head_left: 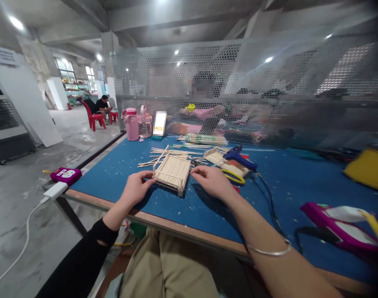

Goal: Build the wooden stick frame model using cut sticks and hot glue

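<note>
A small frame of pale wooden sticks (173,170) rests on the blue tabletop in front of me, with a slanted stick rising at its left side. My left hand (138,186) pinches the frame's left front corner between thumb and fingers. Just off the right side is my right hand (211,179), its thumb and fingertips brought together; whatever they hold, if anything, is too small to name. Loose sticks (154,156) lie behind the frame. A blue glue gun (241,159) and yellow-handled scissors (233,177) are beyond my right hand, by a second wooden piece (214,155).
Bundled sticks (204,139), a pink thermos (132,124), a clear bottle (145,124) and a phone (159,124) line the back edge before a perforated metal screen (173,66). Purple devices (66,174) sit left and right. A black cable (271,203) trails rightward. People sit beyond.
</note>
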`<state>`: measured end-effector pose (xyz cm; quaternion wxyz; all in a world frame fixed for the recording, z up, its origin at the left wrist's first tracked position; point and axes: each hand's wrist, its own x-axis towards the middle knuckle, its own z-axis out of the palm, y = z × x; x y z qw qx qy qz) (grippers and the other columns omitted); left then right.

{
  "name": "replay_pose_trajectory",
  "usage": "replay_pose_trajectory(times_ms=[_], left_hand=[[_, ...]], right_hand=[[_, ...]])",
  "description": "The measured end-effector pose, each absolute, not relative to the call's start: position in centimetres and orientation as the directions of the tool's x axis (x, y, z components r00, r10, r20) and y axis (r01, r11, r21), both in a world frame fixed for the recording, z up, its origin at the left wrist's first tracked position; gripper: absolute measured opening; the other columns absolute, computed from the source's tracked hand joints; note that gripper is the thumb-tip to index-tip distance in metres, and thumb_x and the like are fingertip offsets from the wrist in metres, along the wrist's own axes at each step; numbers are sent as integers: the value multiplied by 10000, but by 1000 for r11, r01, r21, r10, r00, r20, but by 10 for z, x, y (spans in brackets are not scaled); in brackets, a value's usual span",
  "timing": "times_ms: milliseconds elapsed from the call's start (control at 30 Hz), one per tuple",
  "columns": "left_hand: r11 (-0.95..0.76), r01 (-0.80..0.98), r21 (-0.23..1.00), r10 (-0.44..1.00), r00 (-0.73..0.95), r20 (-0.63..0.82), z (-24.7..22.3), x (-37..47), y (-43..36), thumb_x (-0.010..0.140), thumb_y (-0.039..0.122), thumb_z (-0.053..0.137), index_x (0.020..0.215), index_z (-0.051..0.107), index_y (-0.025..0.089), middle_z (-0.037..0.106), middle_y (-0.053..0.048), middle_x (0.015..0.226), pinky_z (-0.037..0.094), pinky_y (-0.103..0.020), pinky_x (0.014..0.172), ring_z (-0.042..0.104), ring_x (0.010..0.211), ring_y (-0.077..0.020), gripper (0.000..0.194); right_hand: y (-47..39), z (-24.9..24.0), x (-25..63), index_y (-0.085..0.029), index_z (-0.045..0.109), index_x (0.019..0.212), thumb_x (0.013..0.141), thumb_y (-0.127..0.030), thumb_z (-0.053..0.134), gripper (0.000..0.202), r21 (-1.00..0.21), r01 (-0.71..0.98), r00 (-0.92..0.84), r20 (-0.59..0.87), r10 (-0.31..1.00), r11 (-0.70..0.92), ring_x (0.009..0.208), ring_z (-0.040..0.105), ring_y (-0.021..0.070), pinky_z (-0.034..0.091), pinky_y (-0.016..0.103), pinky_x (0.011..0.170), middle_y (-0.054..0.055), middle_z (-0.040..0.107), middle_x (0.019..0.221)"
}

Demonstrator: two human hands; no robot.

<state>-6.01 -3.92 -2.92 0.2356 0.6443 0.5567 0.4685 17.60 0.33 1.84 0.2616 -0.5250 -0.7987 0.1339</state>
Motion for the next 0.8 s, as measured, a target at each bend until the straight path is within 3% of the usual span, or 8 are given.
replay_pose_trajectory(times_ms=[100,200,467,800], left_hand=[[-279,500,820,932,-65,357,-32,-61,-39,737,241,590,936,690,149,712,-48,893,443,-240,636,563,633,-130,241],[-291,524,801,914,-95,394,-32,-63,-38,737,244,594,928,694,154,715,-42,861,447,-247,635,561,622,-130,234],[-336,481,810,888,-124,442,-31,-61,-37,752,221,582,887,711,162,725,-59,895,476,-294,763,632,800,-182,196],[-344,487,803,883,-122,452,-31,-61,-37,755,212,597,882,716,169,728,-53,894,475,-276,744,642,786,-178,179]], right_hand=[[-14,14,176,-152,664,796,758,-381,461,308,-571,643,-301,423,855,510,446,375,108,285,235,459,-18,503,499],[-25,11,170,-149,675,809,765,-397,485,315,-537,601,-357,482,800,592,434,368,98,293,235,465,-20,494,484],[-27,5,160,-156,694,822,776,-386,484,314,-485,619,-380,503,776,618,431,426,107,328,238,478,0,565,496],[-29,8,158,-170,695,785,764,-358,488,280,-493,614,-372,508,777,616,445,461,117,359,244,482,28,649,586]])
